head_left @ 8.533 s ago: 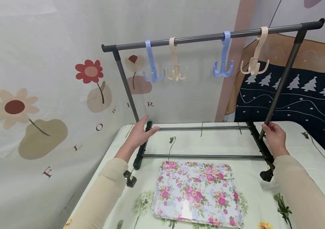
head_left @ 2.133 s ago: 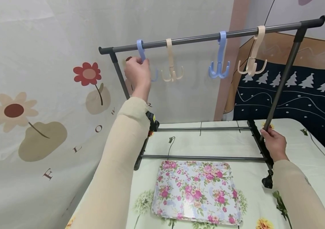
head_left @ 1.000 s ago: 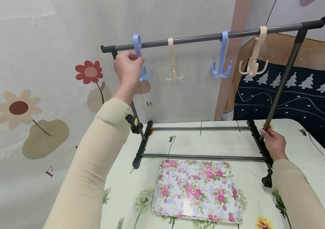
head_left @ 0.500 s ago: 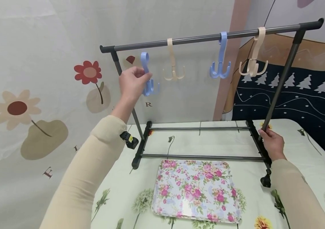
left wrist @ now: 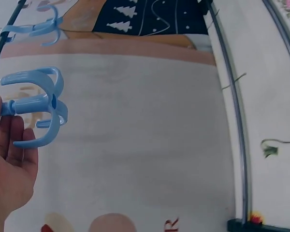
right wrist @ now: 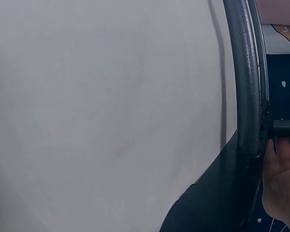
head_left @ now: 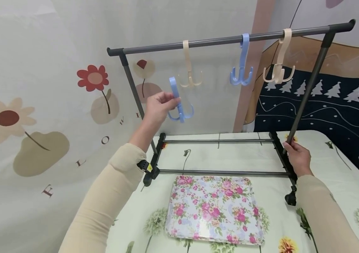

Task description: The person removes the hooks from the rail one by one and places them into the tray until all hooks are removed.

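Observation:
In the head view my left hand point(head_left: 158, 109) pinches a blue multi-prong hook point(head_left: 179, 105) by its stem, below the rack's top bar and clear of it. The left wrist view shows the prongs of this hook point(left wrist: 50, 106) pointing away from the fingers. My right hand point(head_left: 298, 158) grips the foot of the rack's right upright point(head_left: 307, 91); in the right wrist view that hand point(right wrist: 282, 183) is partly cut off. From the top bar point(head_left: 214, 43) hang a beige hook point(head_left: 188, 63), another blue hook point(head_left: 243, 63) and a second beige hook point(head_left: 280, 59).
A stack of floral sheets or trays point(head_left: 214, 211) lies on the table in front of the rack. Two lower bars point(head_left: 223, 172) join the black side feet point(head_left: 157, 151). A patterned cloth point(head_left: 324, 116) hangs behind at right, beside a pale curtain point(head_left: 56, 42).
The left hand has reached up, taken the leftmost blue hook off the top bar, and brought it down and to the right. The right hand stays on the upright.

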The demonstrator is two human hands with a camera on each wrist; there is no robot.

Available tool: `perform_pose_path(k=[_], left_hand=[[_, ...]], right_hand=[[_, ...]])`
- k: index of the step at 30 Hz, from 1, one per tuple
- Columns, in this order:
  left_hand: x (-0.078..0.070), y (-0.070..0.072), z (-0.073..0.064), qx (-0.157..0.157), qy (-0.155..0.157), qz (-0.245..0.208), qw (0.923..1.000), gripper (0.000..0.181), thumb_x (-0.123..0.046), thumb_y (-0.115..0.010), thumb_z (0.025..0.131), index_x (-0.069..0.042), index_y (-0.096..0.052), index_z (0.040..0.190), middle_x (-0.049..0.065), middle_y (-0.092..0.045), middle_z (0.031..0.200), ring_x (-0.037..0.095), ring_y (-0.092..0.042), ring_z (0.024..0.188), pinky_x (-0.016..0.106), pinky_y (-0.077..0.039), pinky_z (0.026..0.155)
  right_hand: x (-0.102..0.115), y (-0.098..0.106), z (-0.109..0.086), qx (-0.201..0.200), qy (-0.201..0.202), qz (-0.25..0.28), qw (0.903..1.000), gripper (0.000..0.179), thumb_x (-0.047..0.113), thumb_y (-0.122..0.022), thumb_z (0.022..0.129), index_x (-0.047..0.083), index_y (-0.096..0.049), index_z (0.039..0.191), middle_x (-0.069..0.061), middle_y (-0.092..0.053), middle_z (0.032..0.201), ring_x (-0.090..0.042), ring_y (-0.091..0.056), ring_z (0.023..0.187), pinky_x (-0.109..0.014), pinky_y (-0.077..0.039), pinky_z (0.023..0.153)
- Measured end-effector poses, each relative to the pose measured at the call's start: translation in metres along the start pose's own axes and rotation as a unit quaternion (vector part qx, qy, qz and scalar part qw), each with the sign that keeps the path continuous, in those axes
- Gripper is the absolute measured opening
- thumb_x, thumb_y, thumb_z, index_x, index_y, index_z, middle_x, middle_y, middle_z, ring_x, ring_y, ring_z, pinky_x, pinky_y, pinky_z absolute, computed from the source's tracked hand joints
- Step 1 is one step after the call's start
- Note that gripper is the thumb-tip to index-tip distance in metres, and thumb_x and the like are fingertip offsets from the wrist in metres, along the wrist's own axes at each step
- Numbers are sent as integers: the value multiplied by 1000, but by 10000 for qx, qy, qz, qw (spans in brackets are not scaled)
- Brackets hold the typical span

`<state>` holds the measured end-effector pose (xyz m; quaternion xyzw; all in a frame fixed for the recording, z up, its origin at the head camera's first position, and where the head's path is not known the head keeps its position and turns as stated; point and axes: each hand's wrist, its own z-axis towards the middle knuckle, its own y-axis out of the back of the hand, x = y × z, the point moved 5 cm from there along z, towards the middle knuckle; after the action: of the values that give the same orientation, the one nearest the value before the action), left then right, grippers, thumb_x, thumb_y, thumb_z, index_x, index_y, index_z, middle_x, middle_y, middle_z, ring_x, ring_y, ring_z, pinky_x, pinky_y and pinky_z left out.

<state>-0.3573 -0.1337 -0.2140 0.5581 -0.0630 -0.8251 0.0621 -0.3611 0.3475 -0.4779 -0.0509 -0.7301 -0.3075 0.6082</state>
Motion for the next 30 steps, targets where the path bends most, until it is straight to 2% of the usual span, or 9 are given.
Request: perform_pose_path(k=[4, 10, 16, 24, 30], left_hand=[[11, -12, -7, 324, -59, -75, 9994, 9, -12, -75, 90, -5, -70, 91, 5, -71, 89, 19, -68, 88, 38, -54, 88], [27, -27, -19, 682, 80, -73, 9976, 10, -13, -73, 91, -4, -69, 93, 7, -70, 91, 21, -66, 88, 39, -54, 87], [39, -39, -26, 848, 211, 14, 9962, 12, -15, -73, 92, -4, -70, 95, 7, -71, 94, 22, -66, 92, 40, -52, 89], [56, -57, -34, 1097, 411, -153, 9930, 8, -10, -72, 92, -2, -70, 93, 3, -71, 89, 18, -66, 87, 38, -54, 86], [68, -69, -42, 1250, 596, -305, 9899, 11, -7, -71, 92, 3, -69, 98, 5, -72, 91, 18, -67, 86, 47, -52, 90]], right_hand=[[-1, -1, 0, 11, -3, -24, 10000, 59, 51, -47, 101, 10, -50, 145, -15, -48, 148, -34, -43, 124, -52, -38, 100], [1, -2, -3, -86, 113, -100, 9998, 59, 50, -47, 102, 9, -52, 143, -17, -51, 144, -33, -43, 123, -50, -38, 97], [4, -1, -6, -142, 216, -216, 9994, 56, 46, -47, 103, 7, -54, 142, -18, -53, 142, -35, -44, 124, -50, -37, 96], [4, 1, -4, -96, 149, -212, 9996, 59, 51, -46, 102, 9, -52, 143, -16, -50, 145, -34, -42, 126, -51, -36, 98], [3, 0, -2, -69, 119, -189, 9997, 58, 50, -47, 102, 9, -52, 143, -15, -50, 145, -34, -42, 127, -51, -35, 100]])
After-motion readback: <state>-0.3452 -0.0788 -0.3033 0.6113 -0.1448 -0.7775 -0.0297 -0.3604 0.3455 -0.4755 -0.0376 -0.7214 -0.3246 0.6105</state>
